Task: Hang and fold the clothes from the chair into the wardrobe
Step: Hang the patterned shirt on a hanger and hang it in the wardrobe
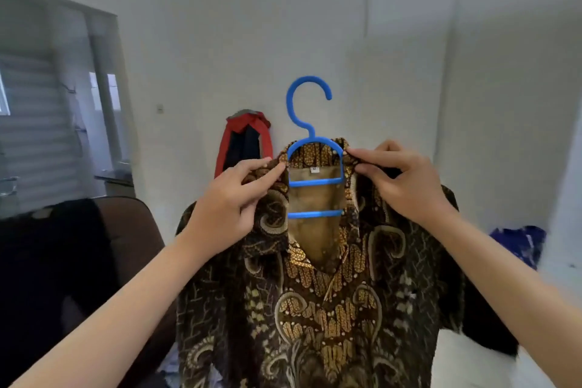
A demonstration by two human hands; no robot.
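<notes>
A brown and gold batik shirt (pixel 315 302) hangs in front of me on a blue plastic hanger (pixel 310 135), whose hook points up and whose two crossbars show in the open neck. My left hand (pixel 233 198) pinches the left side of the collar. My right hand (pixel 400 179) pinches the right side of the collar. Both hands hold the shirt up at chest height, away from the wall. The shirt's lower hem is cut off by the frame's bottom edge.
A brown chair (pixel 126 230) with dark clothes (pixel 47 261) draped on it stands at the left. A red and dark garment (pixel 244 142) hangs on the white wall behind. A blue cloth (pixel 519 242) lies at the right. A window (pixel 47 120) fills the far left.
</notes>
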